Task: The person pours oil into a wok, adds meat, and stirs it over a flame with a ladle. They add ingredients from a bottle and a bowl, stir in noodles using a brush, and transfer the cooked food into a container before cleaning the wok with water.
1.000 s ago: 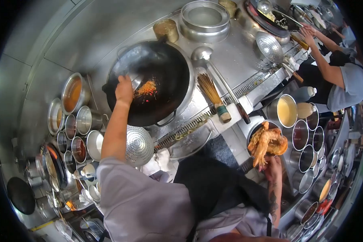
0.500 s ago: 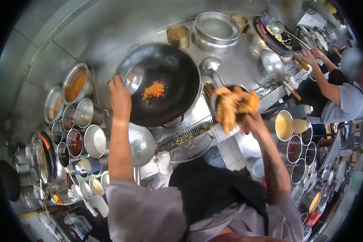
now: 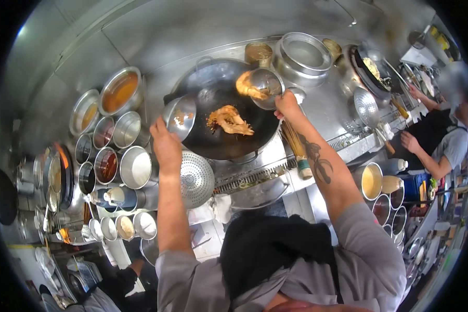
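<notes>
A large black wok (image 3: 208, 143) stands in front of me. Golden fried pieces (image 3: 233, 122) lie in it with crumbly orange-red bits. At the wok's left rim, my left hand (image 3: 166, 140) is closed on a small metal bowl (image 3: 188, 106), tilted toward the wok, with a few bits clinging inside. My right hand (image 3: 287, 105) grips a metal bowl (image 3: 269, 80) by its edge, tipped above the wok's far right side. More fried food (image 3: 247, 86) hangs at that bowl's mouth, over the wok.
A perforated strainer (image 3: 196, 179) lies near the front left. Metal pots of sauce (image 3: 120, 91) crowd the left side. A bamboo brush (image 3: 295, 145) rests right of the wok. A lidded pot (image 3: 304, 54) stands behind. A co-worker (image 3: 444, 135) works at the far right.
My right hand has swung the food-filled bowl left over the wok and tipped it. Fried pieces now lie in the wok on the orange bits. My left hand still holds its bowl.
</notes>
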Motion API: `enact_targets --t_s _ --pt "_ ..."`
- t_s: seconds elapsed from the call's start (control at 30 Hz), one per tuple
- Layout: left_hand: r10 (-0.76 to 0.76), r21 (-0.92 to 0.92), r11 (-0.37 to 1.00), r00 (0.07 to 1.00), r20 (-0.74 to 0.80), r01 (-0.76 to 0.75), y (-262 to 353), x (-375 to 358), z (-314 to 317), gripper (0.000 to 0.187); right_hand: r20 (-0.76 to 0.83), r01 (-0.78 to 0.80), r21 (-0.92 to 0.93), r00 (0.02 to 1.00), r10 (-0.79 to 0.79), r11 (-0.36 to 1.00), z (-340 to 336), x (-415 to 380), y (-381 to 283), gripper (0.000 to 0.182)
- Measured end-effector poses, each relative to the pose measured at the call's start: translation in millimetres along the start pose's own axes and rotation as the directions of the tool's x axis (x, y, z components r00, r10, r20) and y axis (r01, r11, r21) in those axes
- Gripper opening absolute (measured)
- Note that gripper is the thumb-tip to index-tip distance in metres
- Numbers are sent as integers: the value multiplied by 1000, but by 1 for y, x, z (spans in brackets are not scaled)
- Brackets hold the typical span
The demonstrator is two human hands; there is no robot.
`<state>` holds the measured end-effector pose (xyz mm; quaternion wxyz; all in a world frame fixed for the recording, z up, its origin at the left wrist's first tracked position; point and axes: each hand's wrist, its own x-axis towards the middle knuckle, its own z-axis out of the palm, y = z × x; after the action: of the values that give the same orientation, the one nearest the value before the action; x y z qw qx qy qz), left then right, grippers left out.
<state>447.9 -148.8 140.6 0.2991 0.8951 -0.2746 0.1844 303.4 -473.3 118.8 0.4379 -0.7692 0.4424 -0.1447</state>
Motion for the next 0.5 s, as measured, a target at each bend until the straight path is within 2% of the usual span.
enact_targets --t_s 0.07,0.2,0.27,0.3,0.33,0.37,0.4,0.43,0.47,0.5 --pt "14 0 1000 1000 -4 -14 -2 2 1 51 71 -122 171 991 111 978 -6 5 15 29" --pt "32 -24 999 999 -16 -32 4 8 9 49 3 -76 142 997 77 987 -12 -4 32 33" --pt "28 -42 999 999 -32 -29 12 10 11 48 26 -100 145 995 98 984 -21 -19 15 32" --pt "30 -99 995 999 -43 -34 16 9 10 46 62 -66 216 997 54 974 -25 -25 5 33" --pt "32 -100 994 999 -40 -36 14 9 14 46 97 -34 286 995 7 958 -26 -29 -1 34" --pt "63 -81 994 993 -98 -71 11 8 20 45 103 -32 362 995 -6 931 -24 -31 -5 32" --pt "96 -61 992 983 -157 -107 9 6 24 44 101 -35 363 995 -3 931 -25 -35 -4 32" --pt "101 -65 991 983 -155 -113 17 3 23 44 190 -105 521 982 4 847 -31 -41 -6 30" --pt "-138 -347 924 987 86 160 30 -2 23 41 271 -180 654 963 -6 734 -39 -48 -8 28" --pt "-277 -520 725 882 380 452 43 -5 25 39 299 -211 707 954 -15 675 -50 -64 -1 25"
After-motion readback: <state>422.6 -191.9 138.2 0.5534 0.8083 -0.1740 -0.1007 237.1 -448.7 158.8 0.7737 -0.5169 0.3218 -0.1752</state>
